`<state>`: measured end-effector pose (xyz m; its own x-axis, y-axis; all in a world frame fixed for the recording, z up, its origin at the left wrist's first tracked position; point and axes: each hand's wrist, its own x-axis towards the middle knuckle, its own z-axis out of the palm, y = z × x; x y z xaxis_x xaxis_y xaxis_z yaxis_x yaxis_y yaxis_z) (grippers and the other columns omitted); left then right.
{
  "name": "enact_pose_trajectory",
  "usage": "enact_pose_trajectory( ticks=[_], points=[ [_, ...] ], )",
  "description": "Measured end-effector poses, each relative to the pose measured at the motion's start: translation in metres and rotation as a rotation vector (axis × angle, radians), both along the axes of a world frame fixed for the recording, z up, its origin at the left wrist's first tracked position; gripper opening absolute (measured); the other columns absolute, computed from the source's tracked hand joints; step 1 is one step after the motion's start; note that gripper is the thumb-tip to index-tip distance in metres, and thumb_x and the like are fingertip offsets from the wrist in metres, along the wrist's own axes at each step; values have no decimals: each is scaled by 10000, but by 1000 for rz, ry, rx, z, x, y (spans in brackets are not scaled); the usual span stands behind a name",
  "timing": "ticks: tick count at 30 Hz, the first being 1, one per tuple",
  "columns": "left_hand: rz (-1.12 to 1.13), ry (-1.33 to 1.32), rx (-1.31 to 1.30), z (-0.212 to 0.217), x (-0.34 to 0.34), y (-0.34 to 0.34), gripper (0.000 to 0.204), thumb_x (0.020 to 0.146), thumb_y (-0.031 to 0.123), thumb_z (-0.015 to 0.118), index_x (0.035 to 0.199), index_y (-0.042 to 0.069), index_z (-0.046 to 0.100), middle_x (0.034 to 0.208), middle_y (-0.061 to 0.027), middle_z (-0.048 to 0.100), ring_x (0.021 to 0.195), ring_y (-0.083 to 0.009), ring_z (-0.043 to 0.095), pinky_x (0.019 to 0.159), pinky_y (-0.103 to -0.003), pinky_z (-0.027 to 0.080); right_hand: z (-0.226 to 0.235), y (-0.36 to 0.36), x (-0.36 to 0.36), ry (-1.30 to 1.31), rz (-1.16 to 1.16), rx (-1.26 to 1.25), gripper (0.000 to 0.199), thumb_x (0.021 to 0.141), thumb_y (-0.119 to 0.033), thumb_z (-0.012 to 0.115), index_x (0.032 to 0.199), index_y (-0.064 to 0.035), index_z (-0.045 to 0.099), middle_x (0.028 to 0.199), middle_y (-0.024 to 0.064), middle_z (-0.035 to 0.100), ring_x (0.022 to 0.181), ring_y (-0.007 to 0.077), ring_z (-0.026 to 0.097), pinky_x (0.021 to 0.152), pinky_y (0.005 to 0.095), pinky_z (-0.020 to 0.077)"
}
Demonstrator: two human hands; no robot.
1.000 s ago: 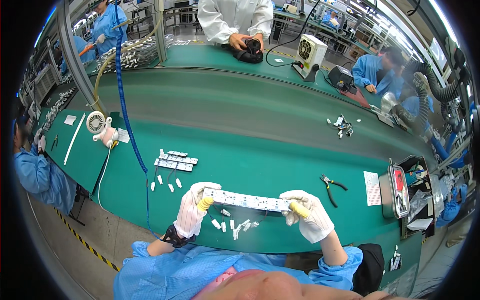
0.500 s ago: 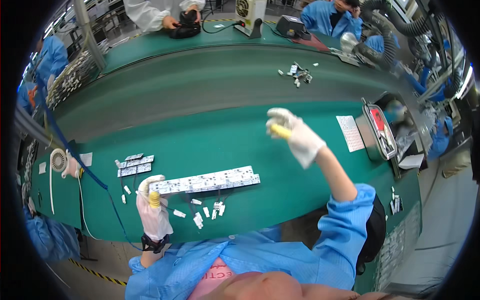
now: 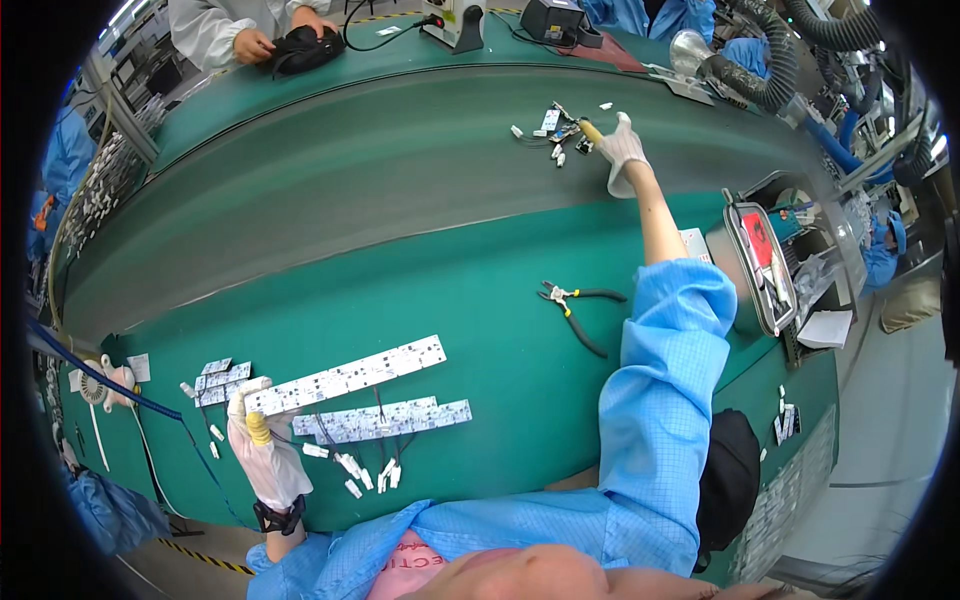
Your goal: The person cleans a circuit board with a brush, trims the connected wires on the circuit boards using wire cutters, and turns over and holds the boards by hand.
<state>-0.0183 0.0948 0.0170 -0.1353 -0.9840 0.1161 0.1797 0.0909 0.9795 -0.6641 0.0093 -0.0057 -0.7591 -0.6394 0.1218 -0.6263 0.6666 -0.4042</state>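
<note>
I am watching from the head camera as the left hand (image 3: 268, 455), in a white glove with a yellow fingertip cover, is pinching the near end of a long white circuit-board strip (image 3: 345, 377) that is lying on the green counter (image 3: 480, 330). A second white strip (image 3: 385, 418) is lying just beside the first, on the side nearer to me, and several small white connector pieces (image 3: 362, 470) are scattered nearer still, close to the left hand. A short stack of smaller white boards (image 3: 220, 380) is sitting just to the left of the held strip's end.

The right hand (image 3: 620, 150), gloved the same way, is stretching far beyond the strips to a small cluster of loose parts (image 3: 555, 125) on the grey conveyor belt (image 3: 400, 170). Its grip is curled toward that cluster, but I cannot tell whether the fingers are closed on a piece or only touching the pile. A pair of pliers (image 3: 575, 310) is lying untouched well to the right of the strips.

My reading is that the work is partway along: two strips are laid out, the connector pieces are still loose, and parts from the belt are not yet at the strips.

Another person's hands are holding a black object (image 3: 300, 45) on the far side of the belt.
</note>
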Motion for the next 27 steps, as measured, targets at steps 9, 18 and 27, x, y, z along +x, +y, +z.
enact_pose_trajectory(
  ticks=[9, 18, 27],
  points=[
    [74, -101, 47, -2, -14, -20, 490, 943, 408, 566, 1192, -8, 495, 1008, -75, 555, 897, -173, 631, 795, -300, 542, 39, -83, 45, -204, -319, 300, 986, 627, -709, 721, 1394, -158, 436, 1437, 149, 376, 1285, 387, 434, 982, 528, 445],
    [-31, -50, 66, 4, -34, -24, 426, 957, 358, 554, 1169, -10, 510, 1017, -82, 568, 871, -171, 630, 800, -336, 567, -16, -123, -19, -395, -243, 195, 728, 713, -381, 801, 1308, -89, 500, 1340, 133, 484, 1204, 298, 528, 940, 419, 502],
    [27, -85, 45, 10, -22, -8, 418, 945, 355, 578, 1138, -12, 524, 959, -97, 610, 862, -205, 662, 782, -352, 579, -2, -105, 75, 21, -120, 138, 533, 678, -310, 781, 1134, -90, 616, 1221, 184, 558, 1069, 361, 621, 838, 423, 552]
  ],
)
